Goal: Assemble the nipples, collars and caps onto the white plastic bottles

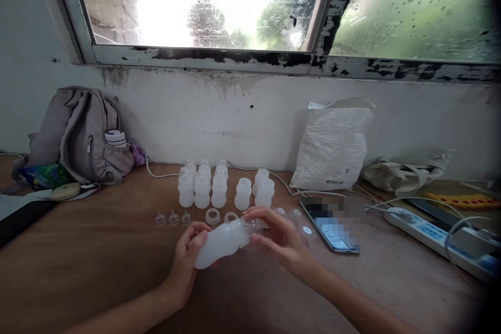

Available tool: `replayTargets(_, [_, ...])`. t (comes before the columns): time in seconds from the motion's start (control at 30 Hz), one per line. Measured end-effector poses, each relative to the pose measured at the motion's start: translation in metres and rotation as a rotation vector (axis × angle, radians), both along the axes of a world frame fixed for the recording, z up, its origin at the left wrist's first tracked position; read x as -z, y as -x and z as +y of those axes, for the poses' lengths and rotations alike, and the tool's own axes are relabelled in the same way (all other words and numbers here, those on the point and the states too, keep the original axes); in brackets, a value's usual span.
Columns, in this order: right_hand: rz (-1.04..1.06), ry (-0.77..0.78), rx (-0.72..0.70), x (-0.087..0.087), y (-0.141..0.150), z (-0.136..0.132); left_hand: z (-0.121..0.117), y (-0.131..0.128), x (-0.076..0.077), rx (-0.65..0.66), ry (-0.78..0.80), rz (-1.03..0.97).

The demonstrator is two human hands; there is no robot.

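Note:
A frosted white baby bottle (219,245) is tilted in front of me above the table, its top pointing right and up. My left hand (187,255) is closed around the bottle's base end. The fingers of my right hand (276,237) are closed around the clear top (250,227) at the bottle's neck; whether it is a cap or a teat I cannot tell. Behind my hands, several clear teats (173,217) stand in a row beside a white collar ring (212,216). A second ring (231,217) is partly hidden behind the bottle.
Capped bottles (202,188) stand in rows by the wall, beside open-necked bottles (243,193). To the right are a phone (331,227), a white plastic bag (332,146) and a power strip (438,242) with cables. A grey backpack (74,135) sits at the left.

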State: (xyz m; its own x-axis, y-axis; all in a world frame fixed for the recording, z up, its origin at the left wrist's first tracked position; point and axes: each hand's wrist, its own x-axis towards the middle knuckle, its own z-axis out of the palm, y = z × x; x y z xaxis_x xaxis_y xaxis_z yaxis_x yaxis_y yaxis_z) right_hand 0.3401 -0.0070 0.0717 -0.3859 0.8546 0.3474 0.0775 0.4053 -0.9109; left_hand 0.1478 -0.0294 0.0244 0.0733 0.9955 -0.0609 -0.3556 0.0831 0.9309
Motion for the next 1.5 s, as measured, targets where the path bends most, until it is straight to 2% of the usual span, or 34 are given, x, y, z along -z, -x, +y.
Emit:
replayTargets(0.1, [-0.112, -0.156, -0.053, -0.007, 0.001, 0.003, 0.006, 0.005, 0.003, 0.008, 0.022, 0.011])
replayTargets(0.17, [-0.148, -0.320, 0.018, -0.022, -0.003, 0.012, 0.014, 0.011, 0.006, 0.078, -0.015, 0.010])
replayTargets(0.23, [-0.082, -0.530, 0.215, -0.047, -0.010, 0.027, 0.025, 0.018, 0.011, 0.158, -0.083, 0.045])
replayTargets(0.3, [-0.008, -0.655, 0.465, -0.076, -0.016, 0.049, 0.036, 0.026, 0.018, 0.214, -0.136, 0.195])
replayTargets(0.37, [-0.092, -0.707, 0.663, -0.099, -0.020, 0.076, 0.044, 0.031, 0.026, 0.212, -0.211, 0.385])
replayTargets(0.43, [-0.287, -0.705, 0.745, -0.110, -0.019, 0.106, 0.048, 0.035, 0.031, 0.202, -0.268, 0.515])
replayTargets(0.5, [-0.502, -0.648, 0.755, -0.106, -0.014, 0.135, 0.049, 0.037, 0.034, 0.210, -0.308, 0.579])
replayTargets(0.6, [-0.799, -0.431, 0.666, -0.085, -0.003, 0.170, 0.047, 0.037, 0.034, 0.254, -0.348, 0.628])
replayTargets(0.67, [-0.905, -0.334, 0.581, -0.071, 0.005, 0.184, 0.046, 0.038, 0.034, 0.274, -0.354, 0.645])
replayTargets(0.87, [-1.029, -0.291, 0.398, -0.050, 0.025, 0.201, 0.045, 0.039, 0.030, 0.321, -0.346, 0.628])
replayTargets(1.07, [-1.112, -0.287, 0.342, -0.038, 0.026, 0.207, 0.045, 0.038, 0.027, 0.334, -0.351, 0.652])
replayTargets(1.2, [-1.105, -0.295, 0.341, -0.036, 0.020, 0.208, 0.045, 0.038, 0.027, 0.324, -0.372, 0.669])
replayTargets(1.33, [-1.045, -0.326, 0.395, -0.048, 0.019, 0.196, 0.045, 0.038, 0.027, 0.310, -0.398, 0.691])
replayTargets(1.43, [-0.924, -0.448, 0.500, -0.059, 0.022, 0.165, 0.043, 0.037, 0.028, 0.251, -0.429, 0.740])
replayTargets(1.47, [-0.804, -0.589, 0.508, -0.058, 0.023, 0.149, 0.042, 0.037, 0.028, 0.220, -0.446, 0.769])
replayTargets(1.5, [-0.762, -0.637, 0.497, -0.055, 0.022, 0.132, 0.042, 0.037, 0.028, 0.187, -0.471, 0.807])
